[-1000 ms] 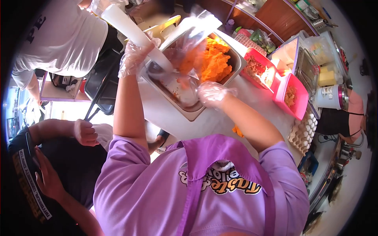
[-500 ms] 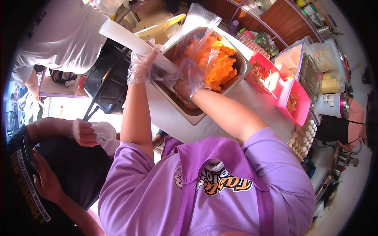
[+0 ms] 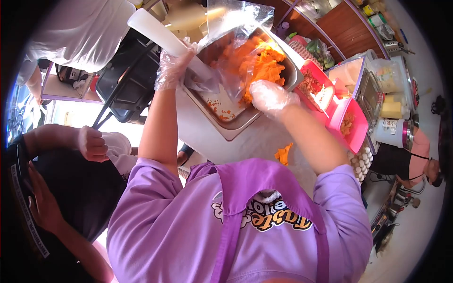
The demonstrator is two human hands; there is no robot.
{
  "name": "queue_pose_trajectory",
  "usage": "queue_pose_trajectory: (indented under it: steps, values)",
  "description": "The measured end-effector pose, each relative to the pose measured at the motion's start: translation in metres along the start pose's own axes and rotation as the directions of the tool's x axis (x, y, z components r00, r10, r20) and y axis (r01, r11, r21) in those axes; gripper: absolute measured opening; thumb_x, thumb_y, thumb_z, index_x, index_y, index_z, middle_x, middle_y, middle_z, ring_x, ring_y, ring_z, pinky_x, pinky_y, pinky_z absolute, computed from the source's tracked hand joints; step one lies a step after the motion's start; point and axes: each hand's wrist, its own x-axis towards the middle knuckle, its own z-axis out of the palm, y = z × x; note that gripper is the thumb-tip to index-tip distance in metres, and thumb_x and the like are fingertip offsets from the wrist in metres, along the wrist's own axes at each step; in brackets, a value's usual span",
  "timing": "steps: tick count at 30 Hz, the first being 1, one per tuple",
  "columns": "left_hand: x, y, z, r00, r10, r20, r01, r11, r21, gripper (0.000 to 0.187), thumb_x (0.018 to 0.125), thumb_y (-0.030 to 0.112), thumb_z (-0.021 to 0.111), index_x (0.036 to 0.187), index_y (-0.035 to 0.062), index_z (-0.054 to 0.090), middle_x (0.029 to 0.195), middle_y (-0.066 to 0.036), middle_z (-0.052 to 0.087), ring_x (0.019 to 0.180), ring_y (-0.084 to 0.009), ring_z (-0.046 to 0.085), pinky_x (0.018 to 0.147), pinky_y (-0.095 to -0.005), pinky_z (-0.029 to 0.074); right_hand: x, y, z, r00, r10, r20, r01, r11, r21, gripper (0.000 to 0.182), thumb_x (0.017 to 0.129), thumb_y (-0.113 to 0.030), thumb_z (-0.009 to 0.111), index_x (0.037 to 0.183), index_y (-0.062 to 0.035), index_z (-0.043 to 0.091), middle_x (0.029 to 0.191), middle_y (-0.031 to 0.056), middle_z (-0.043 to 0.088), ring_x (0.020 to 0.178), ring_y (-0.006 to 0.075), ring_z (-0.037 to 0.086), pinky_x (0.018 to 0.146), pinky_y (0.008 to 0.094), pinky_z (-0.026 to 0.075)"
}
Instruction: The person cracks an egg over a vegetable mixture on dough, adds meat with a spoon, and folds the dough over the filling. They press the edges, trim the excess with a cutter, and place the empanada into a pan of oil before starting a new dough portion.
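Note:
A steel pan (image 3: 230,134) holds a mound of orange mash (image 3: 264,66), with a clear plastic bag (image 3: 231,78) against it. My left hand (image 3: 172,70), in a clear glove, grips a long white implement (image 3: 155,29) at the pan's left edge; the implement's lower end lies in the pan. At the pan's right rim, my gloved right hand (image 3: 272,98) is closed beside the mash; what it holds, if anything, is hidden. A small orange piece (image 3: 283,154) lies on the table (image 3: 203,134) in front of the pan.
Pink containers (image 3: 356,121) with shredded food stand to the right, near egg trays (image 3: 362,162) and a white tub (image 3: 390,130). Black crates (image 3: 125,89) are at the left. Another person's fist (image 3: 93,144) is at lower left; a white-shirted person (image 3: 85,33) stands upper left.
My right hand has moved from inside the pan to its right rim. The orange piece now shows on the table. The plastic bag has shifted, and more of the pan's bottom shows.

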Motion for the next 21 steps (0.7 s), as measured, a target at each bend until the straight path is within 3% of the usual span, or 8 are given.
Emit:
queue_pose_trajectory:
  steps: [2, 4, 6, 7, 12, 15, 17, 21]
  values:
    - [-0.003, 0.007, 0.001, 1.000, 0.017, -0.005, -0.017, 1.000, 0.019, 0.020, 0.074, 0.014, 0.072, 0.084, 0.0039, 0.058, 0.079, -0.003, 0.060, 0.072, -0.0140, 0.057, 0.069, -0.0303, 0.048, -0.002, -0.001, 0.016, 0.971, 0.147, -0.188, -0.148, 0.989, 0.007, 0.023, 0.083, -0.014, 0.049, 0.096, -0.0055, 0.067, 0.098, 0.0202, 0.064, 0.096, 0.0346, 0.062, 0.083, 0.0429, 0.049]
    - [-0.004, 0.009, 0.003, 1.000, 0.019, -0.015, -0.018, 0.999, 0.041, 0.022, 0.072, 0.013, 0.073, 0.086, 0.0041, 0.059, 0.079, -0.003, 0.060, 0.073, -0.0129, 0.058, 0.068, -0.0296, 0.049, 0.003, -0.007, 0.012, 0.979, 0.164, -0.117, -0.170, 0.985, -0.038, 0.030, 0.085, -0.015, 0.044, 0.100, -0.0033, 0.067, 0.103, 0.0206, 0.064, 0.099, 0.0350, 0.062, 0.089, 0.0447, 0.047]
    - [-0.009, 0.004, 0.008, 1.000, 0.010, 0.019, -0.008, 0.993, -0.118, 0.021, 0.072, 0.013, 0.073, 0.086, 0.0044, 0.060, 0.079, -0.003, 0.060, 0.072, -0.0121, 0.057, 0.067, -0.0289, 0.049, -0.003, -0.020, 0.006, 0.857, 0.513, -0.057, -0.485, 0.837, 0.253, 0.033, 0.086, -0.018, 0.043, 0.103, -0.0006, 0.066, 0.109, 0.0213, 0.063, 0.103, 0.0351, 0.061, 0.091, 0.0441, 0.047]
    - [-0.009, 0.001, 0.005, 0.999, 0.017, 0.040, -0.006, 0.965, -0.264, 0.021, 0.071, 0.012, 0.072, 0.087, 0.0048, 0.060, 0.079, -0.003, 0.060, 0.072, -0.0113, 0.057, 0.065, -0.0281, 0.049, 0.008, -0.009, 0.026, 0.874, 0.479, -0.075, -0.464, 0.871, 0.161, 0.033, 0.086, -0.019, 0.044, 0.103, -0.0003, 0.066, 0.110, 0.0214, 0.062, 0.104, 0.0352, 0.060, 0.091, 0.0438, 0.047]
    - [-0.011, 0.016, 0.002, 0.994, -0.089, 0.059, 0.098, 0.980, -0.172, 0.028, 0.075, 0.015, 0.074, 0.099, 0.0051, 0.062, 0.084, 0.001, 0.060, 0.075, -0.0077, 0.056, 0.066, -0.0265, 0.048, 0.028, -0.011, 0.032, 0.937, 0.346, -0.048, -0.349, 0.931, -0.106, 0.036, 0.085, -0.028, 0.050, 0.105, -0.0022, 0.067, 0.111, 0.0214, 0.063, 0.107, 0.0348, 0.060, 0.092, 0.0440, 0.047]
    - [-0.006, 0.009, 0.011, 0.993, -0.119, 0.007, 0.118, 0.969, -0.215, 0.028, 0.075, 0.014, 0.074, 0.097, 0.0033, 0.061, 0.082, 0.001, 0.060, 0.072, -0.0069, 0.055, 0.064, -0.0251, 0.048, 0.021, -0.015, 0.038, 0.899, 0.427, -0.098, -0.414, 0.902, 0.125, 0.043, 0.083, -0.039, 0.056, 0.103, -0.0027, 0.068, 0.110, 0.0215, 0.063, 0.106, 0.0349, 0.060, 0.090, 0.0437, 0.048]
    - [-0.010, 0.012, 0.010, 0.994, -0.111, -0.017, 0.104, 0.967, -0.234, 0.029, 0.075, 0.015, 0.075, 0.097, 0.0025, 0.061, 0.081, 0.001, 0.060, 0.072, -0.0075, 0.055, 0.065, -0.0247, 0.047, 0.021, -0.016, 0.037, 0.891, 0.440, -0.109, -0.434, 0.897, 0.081, 0.031, 0.086, -0.016, 0.046, 0.104, -0.0054, 0.069, 0.114, 0.0167, 0.063, 0.109, 0.0319, 0.059, 0.088, 0.0436, 0.049]
    - [-0.011, 0.015, 0.010, 0.987, -0.158, -0.001, 0.156, 0.975, -0.156, 0.017, 0.077, 0.012, 0.071, 0.090, 0.0052, 0.061, 0.081, 0.001, 0.060, 0.074, -0.0091, 0.057, 0.064, -0.0272, 0.047, 0.020, -0.010, 0.036, 0.900, 0.419, -0.121, -0.418, 0.908, 0.033, 0.032, 0.086, -0.017, 0.046, 0.105, -0.0054, 0.069, 0.115, 0.0150, 0.063, 0.111, 0.0313, 0.058, 0.090, 0.0435, 0.049]
